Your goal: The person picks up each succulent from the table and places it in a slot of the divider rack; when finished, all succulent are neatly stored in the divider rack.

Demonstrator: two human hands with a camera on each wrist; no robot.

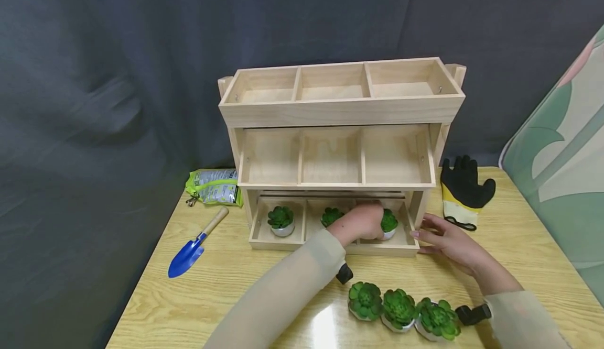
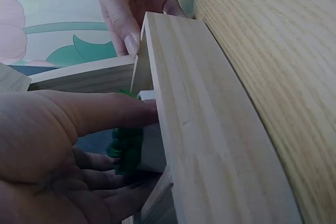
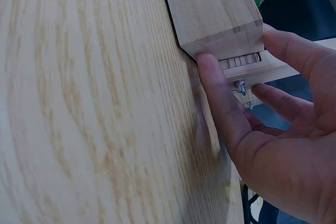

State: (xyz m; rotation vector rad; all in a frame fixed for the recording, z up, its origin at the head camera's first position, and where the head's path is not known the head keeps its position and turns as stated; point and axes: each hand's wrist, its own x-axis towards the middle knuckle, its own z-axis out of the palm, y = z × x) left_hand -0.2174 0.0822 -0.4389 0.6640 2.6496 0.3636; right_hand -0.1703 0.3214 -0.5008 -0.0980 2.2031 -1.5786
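A three-tier wooden plant stand (image 1: 340, 113) has divided boxes on each level. My left hand (image 1: 362, 220) reaches into the right compartment of the bottom box (image 1: 283, 246) and grips a potted succulent (image 1: 389, 221) there. In the left wrist view, the thumb and fingers lie around its white pot (image 2: 153, 148). My right hand (image 1: 448, 241) holds the right end of that box, fingers and thumb about its corner (image 3: 226, 43). Other potted succulents stand in the left compartment (image 1: 281, 220) and the middle one, the latter succulent (image 1: 331, 216) partly hidden by my left hand.
Several potted succulents (image 1: 399, 309) stand in a row at the table's front. A blue hand trowel (image 1: 189, 254) and a green-and-grey bag (image 1: 217, 187) lie left of the stand. On the right lies a black and yellow glove (image 1: 464, 189). Dark curtain (image 1: 302, 19) hangs behind.
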